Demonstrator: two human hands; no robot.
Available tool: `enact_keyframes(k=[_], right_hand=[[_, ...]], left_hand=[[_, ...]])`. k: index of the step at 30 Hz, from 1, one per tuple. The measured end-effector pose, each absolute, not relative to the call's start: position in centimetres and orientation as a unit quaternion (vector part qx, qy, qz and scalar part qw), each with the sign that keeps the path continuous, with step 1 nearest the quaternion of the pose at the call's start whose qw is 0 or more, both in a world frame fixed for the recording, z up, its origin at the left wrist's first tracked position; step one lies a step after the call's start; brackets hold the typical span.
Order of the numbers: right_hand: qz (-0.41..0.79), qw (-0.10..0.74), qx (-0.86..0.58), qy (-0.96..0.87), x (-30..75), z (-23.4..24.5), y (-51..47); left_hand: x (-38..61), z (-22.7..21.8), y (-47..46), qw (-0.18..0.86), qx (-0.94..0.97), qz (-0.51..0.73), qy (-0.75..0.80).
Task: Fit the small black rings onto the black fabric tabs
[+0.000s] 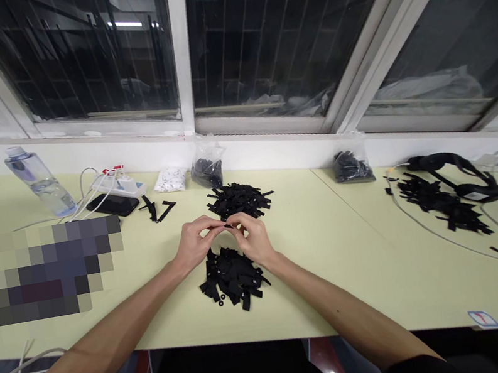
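Note:
Between the fingertips of both hands is a small black strip (pixel 227 226), mostly hidden by the fingers. My left hand (pixel 195 244) pinches one end, and my right hand (pixel 252 235) pinches the other, with the two hands almost touching. Just below them lies a heap of short black fabric pieces (pixel 234 277), some bearing small white marks. Two small black rings (pixel 221 300) lie at that heap's lower left edge. Beyond the hands is a second pile of narrow black strips (pixel 239 201).
Along the wall stand bags of black pieces (pixel 209 171) (pixel 351 166), a white packet (pixel 170 179), a power strip (pixel 129 184) and a water bottle (pixel 42 183). A phone (pixel 113 205) lies left. To the right are a black headset (pixel 462 176), a cable and another black pile (pixel 442 202).

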State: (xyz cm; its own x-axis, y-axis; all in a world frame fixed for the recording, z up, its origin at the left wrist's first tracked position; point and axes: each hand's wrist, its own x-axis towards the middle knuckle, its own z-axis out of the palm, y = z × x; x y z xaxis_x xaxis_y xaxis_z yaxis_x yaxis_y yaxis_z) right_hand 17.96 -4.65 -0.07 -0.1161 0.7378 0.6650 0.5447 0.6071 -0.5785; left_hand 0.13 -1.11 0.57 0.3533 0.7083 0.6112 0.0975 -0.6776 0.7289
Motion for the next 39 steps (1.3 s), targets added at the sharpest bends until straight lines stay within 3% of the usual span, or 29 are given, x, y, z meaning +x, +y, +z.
enact_keyframes(k=[16, 22, 28, 36, 39], right_hand=[[0.148, 0.492, -0.469, -0.718, 17.5, -0.5, -4.1], [0.124, 0.507, -0.470, -0.712, 18.2, 0.7, -4.0], [0.063, 0.551, -0.560, -0.615, 21.9, 1.6, -0.7], [-0.037, 0.360, -0.685, -0.632, 26.9, 3.2, 6.1], [-0.099, 0.370, -0.684, -0.621, 26.9, 3.6, 5.4]], left_hand=[[-0.1, 0.2, -0.8, 0.271, 0.786, 0.479, 0.281], [-0.1, 0.9, -0.5, 0.236, 0.795, 0.484, 0.278], [-1.0, 0.7, 0.6, 0.166, 0.826, 0.426, 0.329], [-1.1, -0.1, 0.8, 0.164, 0.862, 0.339, 0.341], [-0.9, -0.1, 0.6, 0.173, 0.868, 0.341, 0.316]])
